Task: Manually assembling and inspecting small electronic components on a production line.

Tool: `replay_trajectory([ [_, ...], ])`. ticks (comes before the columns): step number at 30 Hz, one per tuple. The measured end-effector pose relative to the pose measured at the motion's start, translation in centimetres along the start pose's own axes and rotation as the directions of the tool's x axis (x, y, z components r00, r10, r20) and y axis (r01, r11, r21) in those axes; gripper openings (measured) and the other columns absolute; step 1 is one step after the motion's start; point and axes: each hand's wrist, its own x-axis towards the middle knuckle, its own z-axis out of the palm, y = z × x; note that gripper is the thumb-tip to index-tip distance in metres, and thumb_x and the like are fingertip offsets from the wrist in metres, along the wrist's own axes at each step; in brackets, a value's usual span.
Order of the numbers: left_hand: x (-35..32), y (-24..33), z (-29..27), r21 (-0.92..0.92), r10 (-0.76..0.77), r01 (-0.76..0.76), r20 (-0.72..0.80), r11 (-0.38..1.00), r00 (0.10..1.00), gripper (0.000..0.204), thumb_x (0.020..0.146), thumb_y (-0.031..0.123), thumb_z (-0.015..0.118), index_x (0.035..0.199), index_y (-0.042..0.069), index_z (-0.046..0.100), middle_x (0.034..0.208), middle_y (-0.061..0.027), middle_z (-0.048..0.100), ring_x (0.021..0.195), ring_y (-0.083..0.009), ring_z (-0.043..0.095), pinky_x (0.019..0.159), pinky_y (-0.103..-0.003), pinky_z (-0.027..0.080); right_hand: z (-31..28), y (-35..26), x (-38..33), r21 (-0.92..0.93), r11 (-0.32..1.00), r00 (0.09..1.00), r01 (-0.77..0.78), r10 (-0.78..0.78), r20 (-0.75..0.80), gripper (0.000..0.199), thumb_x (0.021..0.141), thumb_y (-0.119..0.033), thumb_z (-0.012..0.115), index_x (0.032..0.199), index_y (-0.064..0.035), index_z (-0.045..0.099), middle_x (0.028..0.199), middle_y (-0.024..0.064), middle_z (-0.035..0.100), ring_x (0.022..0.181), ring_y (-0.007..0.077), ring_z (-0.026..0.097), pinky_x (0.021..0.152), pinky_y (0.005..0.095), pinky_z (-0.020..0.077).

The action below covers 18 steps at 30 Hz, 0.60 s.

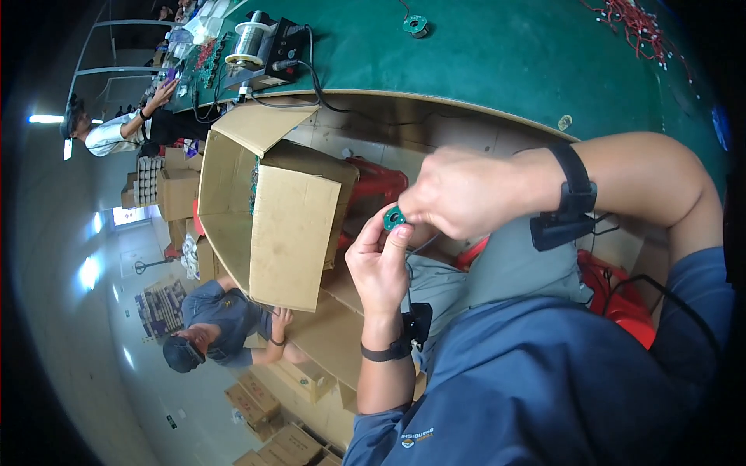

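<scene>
My left hand holds a small green ring-shaped circuit board between thumb and fingers. The board has a dark round opening in its middle. Right against its edge are the fingertips of my right hand, closed in a pinch; what sits between them is hidden, and the hand is a little blurred. Beside my hands stands an open cardboard box with its flaps up. Some green boards show inside it.
The green-topped table bears a soldering station, a solder wire spool, another round board and a bundle of red wires. Red stools stand below. A seated person is beyond the box; another person is farther off.
</scene>
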Motion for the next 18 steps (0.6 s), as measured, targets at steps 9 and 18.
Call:
replay_trajectory([
  [9,0.1,-0.7,-0.7,-0.078,0.006,-0.008,-0.027,0.997,1.000,0.036,0.097,0.016,0.068,0.123,-0.008,0.063,0.100,-0.0092,0.070,0.087,-0.0119,0.063,0.082,-0.025,0.052,-0.7,1.1,0.0,-0.025,0.999,0.995,-0.045,0.047,0.093,0.019,0.089,-0.012,0.057,0.075,0.0001,0.058,0.068,0.0198,0.062,0.064,0.0398,0.060,0.057,0.0478,0.0449],
  [18,0.1,-1.0,-0.3,-0.119,-0.017,0.014,-0.026,0.993,1.000,0.030,0.094,0.006,0.070,0.122,-0.005,0.066,0.099,-0.0044,0.070,0.087,-0.0082,0.063,0.080,-0.022,0.051,-0.6,0.5,0.1,-0.055,0.998,1.000,0.007,-0.007,-0.008,0.025,0.079,-0.025,0.070,0.070,-0.0037,0.063,0.066,0.0173,0.064,0.064,0.0387,0.064,0.058,0.0470,0.0514],
])
